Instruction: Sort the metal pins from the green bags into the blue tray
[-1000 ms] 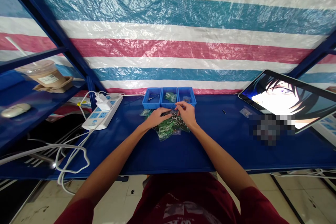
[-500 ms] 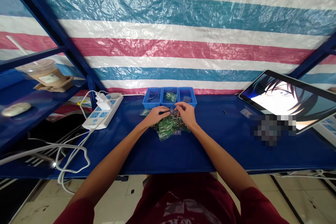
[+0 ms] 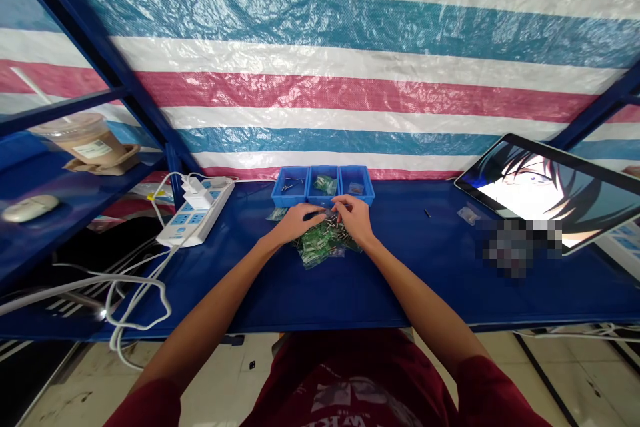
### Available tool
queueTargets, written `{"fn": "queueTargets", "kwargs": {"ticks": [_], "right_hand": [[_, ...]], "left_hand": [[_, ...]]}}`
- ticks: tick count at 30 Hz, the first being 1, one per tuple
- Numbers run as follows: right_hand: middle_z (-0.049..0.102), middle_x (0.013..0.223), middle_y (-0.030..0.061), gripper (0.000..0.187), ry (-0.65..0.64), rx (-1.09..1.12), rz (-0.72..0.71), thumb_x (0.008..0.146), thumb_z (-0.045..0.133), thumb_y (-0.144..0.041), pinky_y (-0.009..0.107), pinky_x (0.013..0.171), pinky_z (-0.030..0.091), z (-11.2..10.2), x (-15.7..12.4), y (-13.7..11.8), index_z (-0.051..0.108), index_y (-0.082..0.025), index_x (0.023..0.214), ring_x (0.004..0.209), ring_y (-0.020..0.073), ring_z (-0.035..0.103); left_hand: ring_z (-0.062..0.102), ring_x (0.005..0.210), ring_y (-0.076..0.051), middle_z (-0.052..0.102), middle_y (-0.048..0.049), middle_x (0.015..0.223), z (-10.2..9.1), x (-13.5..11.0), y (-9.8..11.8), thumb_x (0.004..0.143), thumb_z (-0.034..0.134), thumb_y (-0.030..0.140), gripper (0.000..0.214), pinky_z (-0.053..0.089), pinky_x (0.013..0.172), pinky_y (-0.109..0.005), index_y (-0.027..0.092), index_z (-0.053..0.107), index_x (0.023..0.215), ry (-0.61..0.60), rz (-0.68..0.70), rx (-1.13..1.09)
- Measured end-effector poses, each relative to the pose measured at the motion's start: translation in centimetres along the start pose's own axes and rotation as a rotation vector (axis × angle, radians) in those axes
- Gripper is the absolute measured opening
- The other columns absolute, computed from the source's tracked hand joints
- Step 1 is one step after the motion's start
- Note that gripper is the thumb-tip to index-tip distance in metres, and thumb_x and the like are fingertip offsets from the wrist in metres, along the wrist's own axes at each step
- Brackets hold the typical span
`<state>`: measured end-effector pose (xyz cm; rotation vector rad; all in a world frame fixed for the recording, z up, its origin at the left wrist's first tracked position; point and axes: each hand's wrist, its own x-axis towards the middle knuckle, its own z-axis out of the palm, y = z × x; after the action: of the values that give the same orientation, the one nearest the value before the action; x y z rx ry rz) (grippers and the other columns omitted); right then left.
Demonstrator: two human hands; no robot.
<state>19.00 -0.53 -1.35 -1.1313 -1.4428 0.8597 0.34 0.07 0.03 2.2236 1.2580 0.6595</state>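
A pile of small green plastic bags (image 3: pixel 320 244) with tiny dark metal parts lies on the blue table (image 3: pixel 400 267). Both hands rest at the pile's far side. My left hand (image 3: pixel 296 221) is curled, its fingers pinching a small dark part. My right hand (image 3: pixel 354 217) is also curled, fingertips pinched together close to the left hand's. What the right fingers hold is too small to name. Just beyond the hands stand three joined blue bins (image 3: pixel 323 186) with a few small parts and bags in them.
A white power strip (image 3: pixel 196 215) with plugs and cables lies at the left. A tablet (image 3: pixel 553 187) leans at the right, with a small bag (image 3: pixel 469 215) and a dark screw (image 3: pixel 427 213) before it. The left shelf holds a lidded drink cup (image 3: pixel 85 139) and a mouse (image 3: pixel 27 207).
The hands have barely moved. The right hand's fingertips have drawn slightly closer to the left hand over the pile.
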Motion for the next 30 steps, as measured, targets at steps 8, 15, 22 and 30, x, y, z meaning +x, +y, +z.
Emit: {"fn": "queueTargets", "kwargs": {"ticks": [8, 15, 22, 30], "right_hand": [[0.068, 0.068, -0.0005, 0.019, -0.005, -0.009, -0.006, 0.080, 0.051, -0.027, 0.025, 0.055, 0.047, -0.1, -0.1, -0.2, 0.067, -0.019, 0.084, 0.046, 0.0113, 0.055], [0.067, 0.068, -0.0002, 0.020, 0.001, -0.006, -0.016, 0.081, 0.050, -0.027, 0.026, 0.053, 0.046, 0.0, -0.2, -0.6, 0.067, -0.018, 0.085, 0.046, 0.0116, 0.054], [0.069, 0.097, 0.0067, 0.027, 0.056, -0.209, -0.157, 0.080, 0.060, -0.031, 0.030, 0.070, 0.048, -0.1, -0.1, -0.4, 0.068, -0.019, 0.102, 0.073, 0.0171, 0.059], [0.068, 0.080, 0.0045, 0.020, -0.086, -0.205, -0.241, 0.086, 0.054, -0.032, 0.029, 0.068, 0.047, 0.3, -0.4, -0.6, 0.068, -0.020, 0.079, 0.068, 0.0167, 0.058]], "left_hand": [[0.063, 0.109, -0.028, 0.071, -0.0066, 0.114, 0.0, 0.2, -0.3, 0.087, 0.052, 0.054, 0.044, 0.047, 0.097, -0.039, 0.021, 0.072, 0.107, 0.024, 0.014, -0.091], [0.067, 0.096, -0.027, 0.074, -0.0074, 0.098, -0.8, 0.1, -0.2, 0.083, 0.061, 0.045, 0.030, 0.050, 0.092, -0.039, 0.019, 0.076, 0.090, 0.286, 0.037, -0.140], [0.066, 0.084, -0.022, 0.071, -0.0076, 0.089, -0.7, -0.1, 0.1, 0.078, 0.070, 0.040, 0.022, 0.055, 0.072, -0.033, 0.018, 0.072, 0.081, 0.515, 0.115, -0.323], [0.066, 0.073, -0.017, 0.062, -0.0015, 0.076, -0.4, -0.1, 0.9, 0.066, 0.079, 0.045, 0.037, 0.057, 0.070, -0.033, 0.017, 0.056, 0.074, 0.430, 0.080, -0.621]]}}
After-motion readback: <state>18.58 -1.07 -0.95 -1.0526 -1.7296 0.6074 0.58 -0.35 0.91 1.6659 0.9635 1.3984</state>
